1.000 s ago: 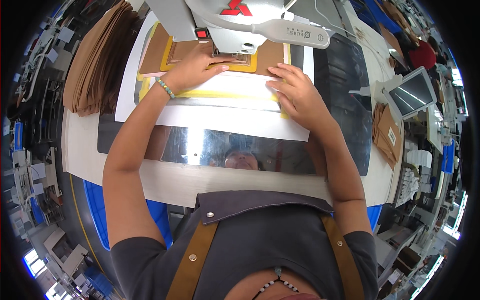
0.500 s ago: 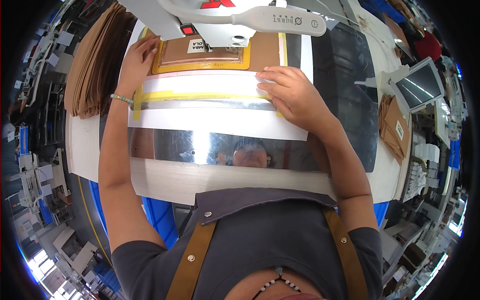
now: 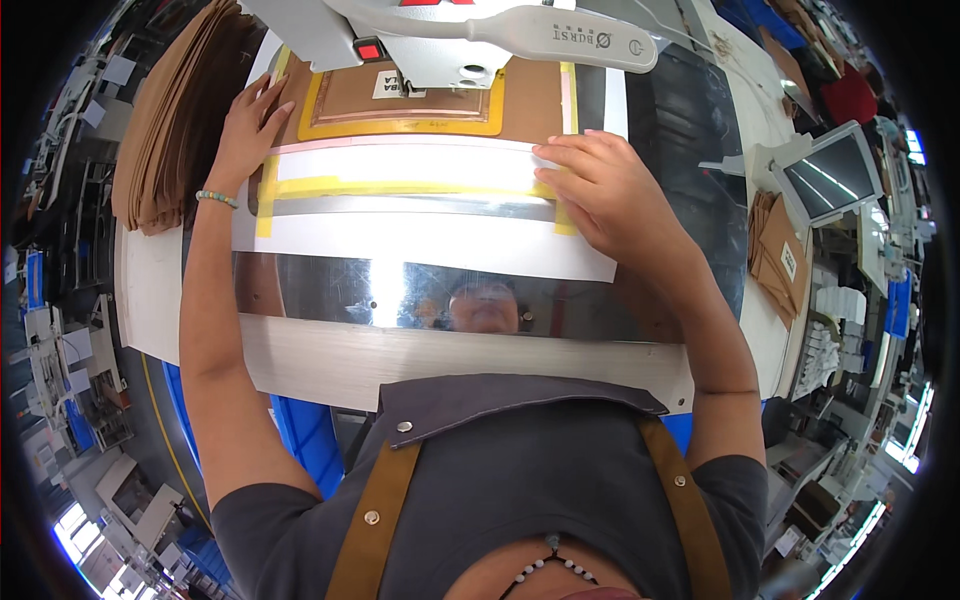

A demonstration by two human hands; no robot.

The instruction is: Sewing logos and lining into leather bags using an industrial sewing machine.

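The brown sheet lies under the white machine head, at the far side of the table; the yellow frame rests on it. The person's left hand, fingers spread, grips nothing at the sheet's left edge. The right hand, half open and loosely bent, grips nothing near its near right corner.

Left hand and right hand flank a yellow frame; brown sheets line the left edge of the bench.
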